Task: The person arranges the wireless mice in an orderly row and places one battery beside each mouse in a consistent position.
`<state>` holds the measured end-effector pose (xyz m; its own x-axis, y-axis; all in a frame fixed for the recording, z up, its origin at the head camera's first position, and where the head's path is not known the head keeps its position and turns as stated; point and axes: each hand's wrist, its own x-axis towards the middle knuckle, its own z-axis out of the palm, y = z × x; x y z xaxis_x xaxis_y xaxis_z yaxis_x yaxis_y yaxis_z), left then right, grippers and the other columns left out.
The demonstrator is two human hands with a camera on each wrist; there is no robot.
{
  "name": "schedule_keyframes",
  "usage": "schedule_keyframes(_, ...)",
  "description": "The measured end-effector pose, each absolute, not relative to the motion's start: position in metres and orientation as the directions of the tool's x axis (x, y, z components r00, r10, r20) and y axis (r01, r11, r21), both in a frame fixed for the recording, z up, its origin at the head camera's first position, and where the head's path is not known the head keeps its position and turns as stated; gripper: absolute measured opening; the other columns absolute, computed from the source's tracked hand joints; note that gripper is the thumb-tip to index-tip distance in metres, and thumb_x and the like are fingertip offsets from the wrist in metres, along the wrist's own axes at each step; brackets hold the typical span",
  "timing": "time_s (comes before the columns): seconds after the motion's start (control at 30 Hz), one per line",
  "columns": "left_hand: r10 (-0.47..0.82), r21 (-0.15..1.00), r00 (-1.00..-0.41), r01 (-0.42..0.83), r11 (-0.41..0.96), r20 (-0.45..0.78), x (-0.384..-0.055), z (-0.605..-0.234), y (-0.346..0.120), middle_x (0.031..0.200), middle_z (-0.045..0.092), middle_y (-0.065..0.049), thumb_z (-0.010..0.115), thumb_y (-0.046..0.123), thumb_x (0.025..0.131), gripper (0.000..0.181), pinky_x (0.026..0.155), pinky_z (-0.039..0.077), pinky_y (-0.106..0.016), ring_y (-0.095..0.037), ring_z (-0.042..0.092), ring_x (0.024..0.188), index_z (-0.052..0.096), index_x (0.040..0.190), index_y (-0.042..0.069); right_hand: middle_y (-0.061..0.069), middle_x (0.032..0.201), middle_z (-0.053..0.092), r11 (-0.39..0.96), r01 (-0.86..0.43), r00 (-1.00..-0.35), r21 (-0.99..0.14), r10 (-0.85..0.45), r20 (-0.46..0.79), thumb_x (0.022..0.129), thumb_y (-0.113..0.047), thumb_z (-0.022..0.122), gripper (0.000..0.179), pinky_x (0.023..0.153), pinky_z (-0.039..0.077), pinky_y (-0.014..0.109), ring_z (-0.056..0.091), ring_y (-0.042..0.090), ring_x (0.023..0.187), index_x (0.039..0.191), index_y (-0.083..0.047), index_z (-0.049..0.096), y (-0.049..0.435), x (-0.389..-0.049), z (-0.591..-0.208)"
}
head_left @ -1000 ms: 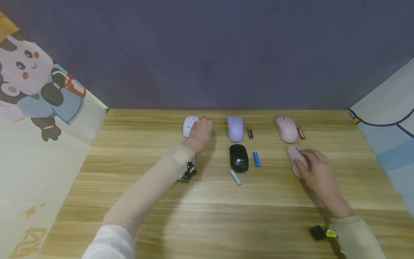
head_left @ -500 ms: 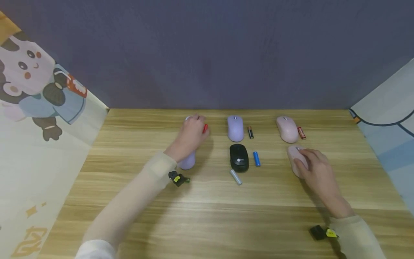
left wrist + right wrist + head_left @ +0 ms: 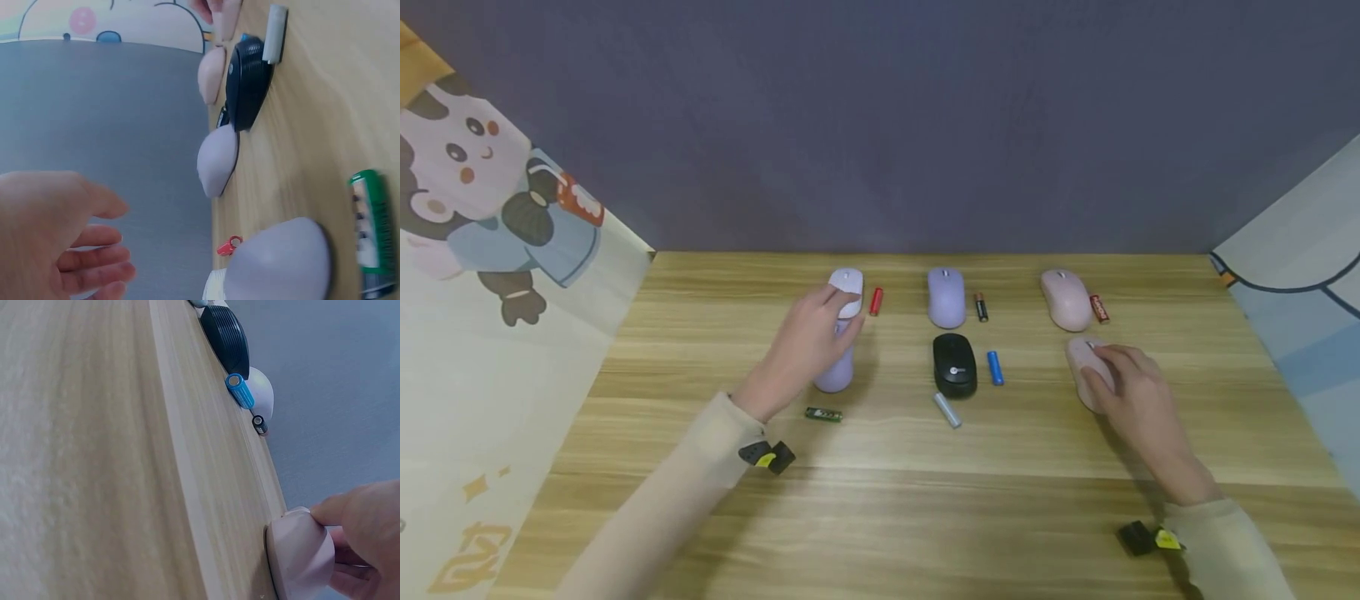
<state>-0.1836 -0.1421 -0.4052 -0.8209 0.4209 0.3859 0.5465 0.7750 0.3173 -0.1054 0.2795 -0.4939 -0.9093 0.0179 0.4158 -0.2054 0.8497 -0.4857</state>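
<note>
My left hand (image 3: 805, 346) hovers over the left pair of computer mice with its fingers loosely extended, holding nothing. Below it lies a purple mouse (image 3: 835, 375), partly covered; a white mouse (image 3: 847, 282) sits just beyond the fingertips. Beside the white one is a red battery (image 3: 876, 301), and a green battery (image 3: 823, 414) lies in front of the purple mouse. On the right, my right hand (image 3: 1138, 404) grips a pale pink mouse (image 3: 1081, 375) between thumb and fingers. In the right wrist view that mouse (image 3: 300, 556) rests on the table.
Mid-table are a second purple mouse (image 3: 946, 297), a black battery (image 3: 981, 307), a black mouse (image 3: 954, 367), a blue battery (image 3: 995, 367) and a silver battery (image 3: 947, 411). Another pink mouse (image 3: 1066, 300) and a dark red battery (image 3: 1099, 309) lie back right. A dark panel (image 3: 925, 125) rises behind.
My left hand has let go of the red battery beside the white mouse and drawn back toward me and to the left. The white mouse now stands straighter. My right hand stays put.
</note>
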Motion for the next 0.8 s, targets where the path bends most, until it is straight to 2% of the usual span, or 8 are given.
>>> schedule_keyframes(0.17,0.445,0.323,-0.797,0.582,0.747,0.407,-0.165,-0.408,-0.154,0.115,0.072,-0.019,0.074,0.014,0.094,0.029,0.094,0.057,-0.05,-0.037,0.068,0.105,0.072,0.117,-0.003,0.031,0.12,0.062,0.85,-0.202,-0.912,-0.487,0.019,0.411,0.093,-0.005,0.074,0.033,0.087,0.048,0.067,0.058,0.05,0.111,0.12,0.012,0.065,0.28,-0.105,-0.494)
schedule_keyframes(0.4,0.44,0.347,-0.807,0.574,0.742,0.394,-0.15,-0.411,-0.163,0.11,0.072,-0.014,0.075,0.018,0.094,0.031,0.09,0.06,-0.044,-0.03,0.068,0.102,0.072,0.119,-0.001,0.032,0.121,0.061,0.846,-0.206,-0.911,-0.491,0.017,0.411,0.094,-0.005,0.073,0.033,0.087,0.048,0.068,0.057,0.05,0.112,0.12,0.013,0.064,0.281,-0.105,-0.494)
schedule_keyframes(0.7,0.48,0.319,-0.779,0.611,0.724,0.404,-0.133,-0.416,-0.172,0.109,0.072,-0.015,0.077,0.019,0.092,0.029,0.09,0.061,-0.044,-0.031,0.069,0.103,0.074,0.114,-0.001,0.031,0.118,0.063,0.846,-0.226,-0.9,-0.484,0.008,0.435,0.092,-0.004,0.074,0.033,0.086,0.048,0.066,0.058,0.049,0.11,0.119,0.012,0.065,0.281,-0.105,-0.495)
schedule_keyframes(0.8,0.506,0.298,-0.771,0.624,0.723,0.386,-0.127,-0.419,-0.176,0.107,0.073,-0.014,0.079,0.019,0.091,0.027,0.085,0.062,-0.041,-0.029,0.07,0.098,0.074,0.111,0.0,0.031,0.119,0.063,0.842,-0.228,-0.9,-0.49,0.01,0.435,0.092,-0.003,0.074,0.033,0.087,0.047,0.066,0.058,0.049,0.11,0.119,0.012,0.065,0.28,-0.106,-0.495)
